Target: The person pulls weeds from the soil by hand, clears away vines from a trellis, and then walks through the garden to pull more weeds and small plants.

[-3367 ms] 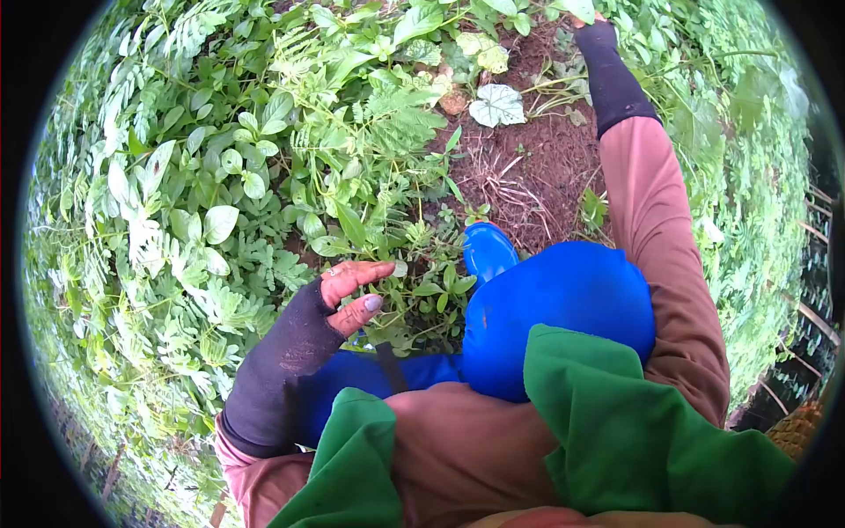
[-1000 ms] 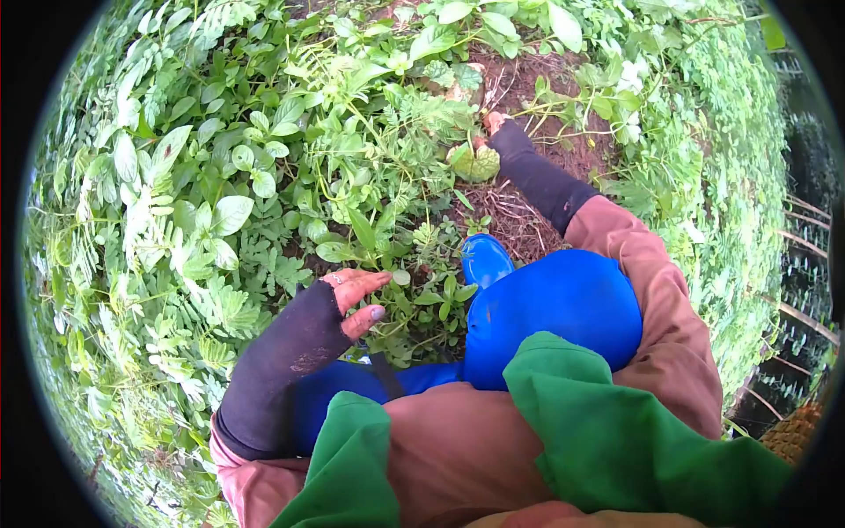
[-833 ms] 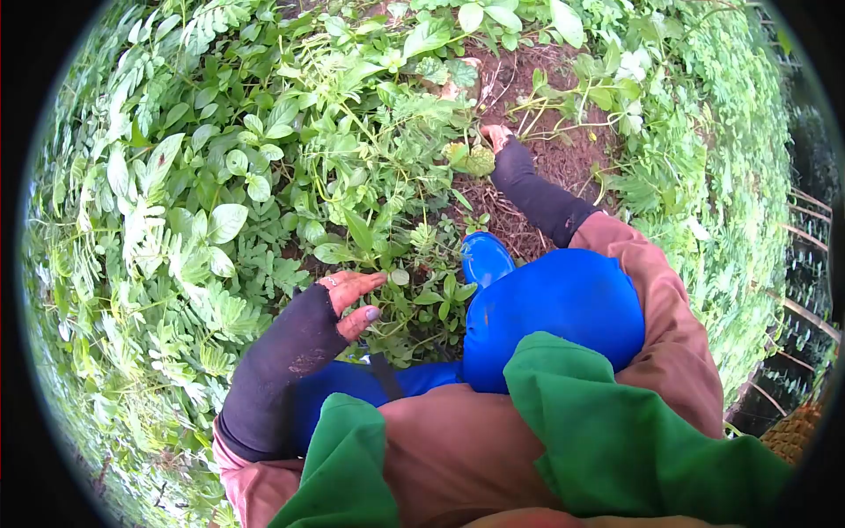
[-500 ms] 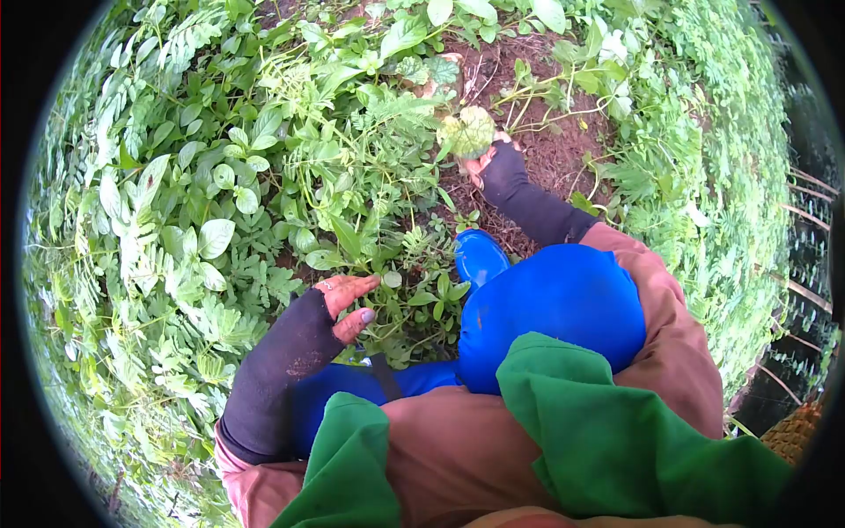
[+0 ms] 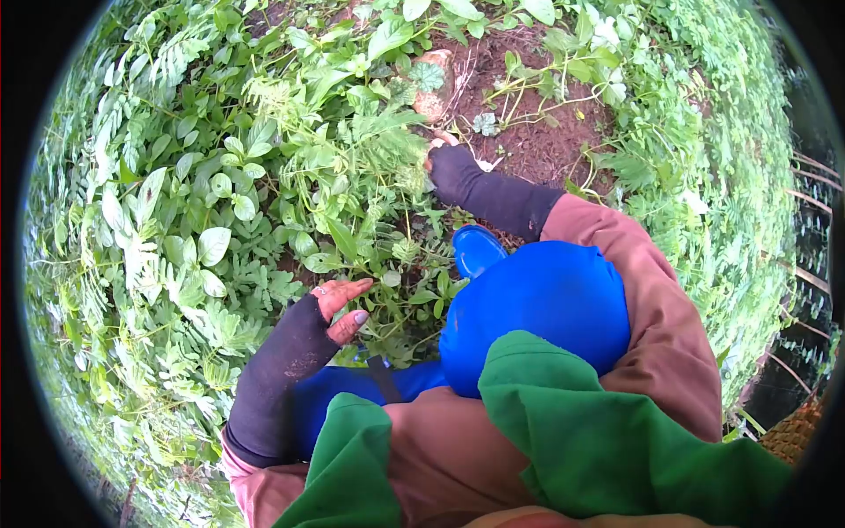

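While green plants crowd the left half and right side of the frame, bare soil leaves open room at upper right of centre. A blue-clad knee bounds that room below. Feathery foliage edges it at upper centre, where the right hand meets the leaves; I cannot tell its grip. Left of the knee, the left hand has thumb and fingers apart, beside a small round leaf.

Reddish soil just right of the right hand; much farther right, slender pale poles; well below those, golden-brown woven work.
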Available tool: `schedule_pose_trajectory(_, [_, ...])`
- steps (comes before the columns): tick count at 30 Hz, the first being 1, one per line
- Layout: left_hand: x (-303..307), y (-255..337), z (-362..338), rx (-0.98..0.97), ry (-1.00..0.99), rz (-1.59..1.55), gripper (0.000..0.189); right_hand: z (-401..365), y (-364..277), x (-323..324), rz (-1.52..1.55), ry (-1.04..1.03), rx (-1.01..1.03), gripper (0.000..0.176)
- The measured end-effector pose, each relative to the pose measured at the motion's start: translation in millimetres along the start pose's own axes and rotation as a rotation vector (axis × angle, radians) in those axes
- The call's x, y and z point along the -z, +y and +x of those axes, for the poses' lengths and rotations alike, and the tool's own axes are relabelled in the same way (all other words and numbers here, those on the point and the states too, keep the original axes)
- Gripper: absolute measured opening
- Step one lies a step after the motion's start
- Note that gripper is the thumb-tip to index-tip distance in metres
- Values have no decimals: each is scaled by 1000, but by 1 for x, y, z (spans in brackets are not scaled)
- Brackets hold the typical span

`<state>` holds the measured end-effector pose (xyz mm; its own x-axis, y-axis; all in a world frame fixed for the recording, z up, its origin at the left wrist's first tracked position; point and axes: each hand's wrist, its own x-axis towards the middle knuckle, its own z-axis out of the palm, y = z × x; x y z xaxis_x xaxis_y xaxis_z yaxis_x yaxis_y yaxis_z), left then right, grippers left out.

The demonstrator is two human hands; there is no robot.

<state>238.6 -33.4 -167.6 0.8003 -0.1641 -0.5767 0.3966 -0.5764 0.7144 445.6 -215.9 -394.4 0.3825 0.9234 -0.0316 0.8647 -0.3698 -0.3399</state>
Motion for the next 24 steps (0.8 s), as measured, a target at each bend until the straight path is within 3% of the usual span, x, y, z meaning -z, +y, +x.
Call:
schedule_pose_trajectory(2, [0, 0, 0, 7, -8, -2, 39, -4, 14, -35, 574, 102, -113, 15])
schedule_pose_trajectory(4, [0, -2, 0, -2, -8, 0, 38, -5, 18, -42, 659, 164, -130, 13])
schedule_pose_trajectory(6, [0, -1, 0, -11, -3, -17, 38, -3, 10, -20, 260, 181, -47, 12])
schedule_pose_trajectory(9, [2, 3, 0, -9, -5, -22, 38, -4, 1, 12, 259, 230, -2, 10])
schedule_pose_trajectory(12, [0, 1, 0, -24, 1, -12, 38, 14, 1, 5, 295, 172, -213, 27])
schedule_pose_trajectory(13, [0, 1, -1, -31, 5, -7, 39, 22, 4, -2, 156, 300, -232, 40])
schedule_pose_trajectory(16, [2, 4, -1, 24, -24, -24, 39, 40, 16, -6, 81, 81, -256, 46])
schedule_pose_trajectory(19, [0, -2, -3, 15, -8, -19, 39, 65, 49, -54, -99, -34, -186, 34])
schedule_pose_trajectory(21, [0, -2, -3, 14, -8, -12, 39, 62, 37, -23, -191, -156, -199, 31])
schedule_pose_trajectory(24, [1, -2, -4, 2, -14, -1, 39, 58, 31, 14, -95, -220, -280, 29])
